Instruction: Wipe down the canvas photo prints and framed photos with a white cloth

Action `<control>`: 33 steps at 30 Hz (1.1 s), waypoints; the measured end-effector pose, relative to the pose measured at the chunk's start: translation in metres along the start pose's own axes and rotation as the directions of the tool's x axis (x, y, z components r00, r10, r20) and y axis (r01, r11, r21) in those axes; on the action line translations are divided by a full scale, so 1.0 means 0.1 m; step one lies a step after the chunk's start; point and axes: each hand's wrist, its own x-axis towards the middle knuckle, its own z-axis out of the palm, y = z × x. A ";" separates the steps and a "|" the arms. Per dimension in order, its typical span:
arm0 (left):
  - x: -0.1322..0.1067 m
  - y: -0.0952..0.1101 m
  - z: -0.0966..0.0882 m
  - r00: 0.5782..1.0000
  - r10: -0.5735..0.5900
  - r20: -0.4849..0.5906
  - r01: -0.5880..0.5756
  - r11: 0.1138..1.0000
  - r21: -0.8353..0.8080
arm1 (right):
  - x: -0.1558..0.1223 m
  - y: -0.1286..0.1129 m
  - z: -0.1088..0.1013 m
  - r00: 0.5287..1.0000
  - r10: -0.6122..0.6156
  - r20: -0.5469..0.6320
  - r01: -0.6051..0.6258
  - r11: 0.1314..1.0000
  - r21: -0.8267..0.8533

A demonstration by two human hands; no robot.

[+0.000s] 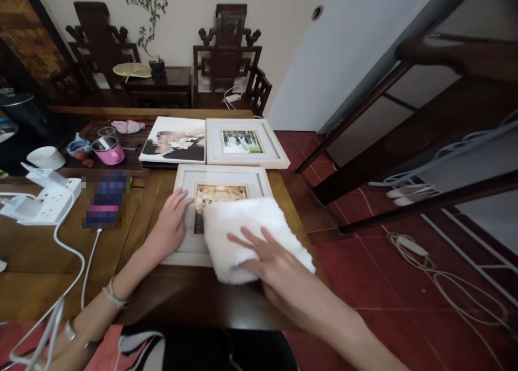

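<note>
A light wooden picture frame (222, 170) with a small photo inside lies flat on the table near its right edge. Across the lower right part of the frame is spread a fluffy white cloth (243, 220), covering some of the photo. My right hand (269, 255) presses on the cloth, fingers spread over the top and thumb by a fold at the near edge. On the frame's left side, my left hand (172, 220) grips the border, its fingertips on the front face. The near right corner of the frame is hidden under the cloth.
Behind lie a second framed photo (279, 151) and a white photo panel (151, 144). To the left are a pink cup (108, 151), a blurred-out phone (107, 198) on a white cable, and a power strip (60, 201). A dark wooden rail structure (356, 160) stands at right.
</note>
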 end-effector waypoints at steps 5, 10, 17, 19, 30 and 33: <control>-0.01 -0.07 0.02 1.000 0.006 0.020 -0.006 1.000 -0.006 | 0.25 0.32 0.20 0.976 0.009 -0.216 -0.053 0.978 -0.201; -0.02 -0.03 0.04 1.000 0.018 -0.011 -0.018 0.999 -0.027 | 0.38 0.51 0.24 0.952 0.017 -0.307 -0.117 0.943 -0.313; 0.00 0.04 0.02 1.000 -0.025 0.000 0.025 1.000 -0.010 | 0.17 0.17 0.25 0.975 -0.093 -0.199 0.053 0.979 -0.198; 0.01 0.04 0.02 1.000 -0.028 0.011 0.029 1.000 -0.008 | 0.15 0.11 0.23 0.977 -0.098 -0.189 0.066 0.984 -0.167; -0.04 0.09 0.01 0.996 -0.078 0.054 0.079 0.997 -0.018 | 0.47 0.28 0.36 0.960 -0.110 -0.257 0.026 0.950 -0.310; -0.03 0.10 0.00 0.993 -0.096 0.071 0.097 0.995 -0.010 | 0.38 0.14 0.36 0.956 -0.173 -0.237 0.106 0.956 -0.273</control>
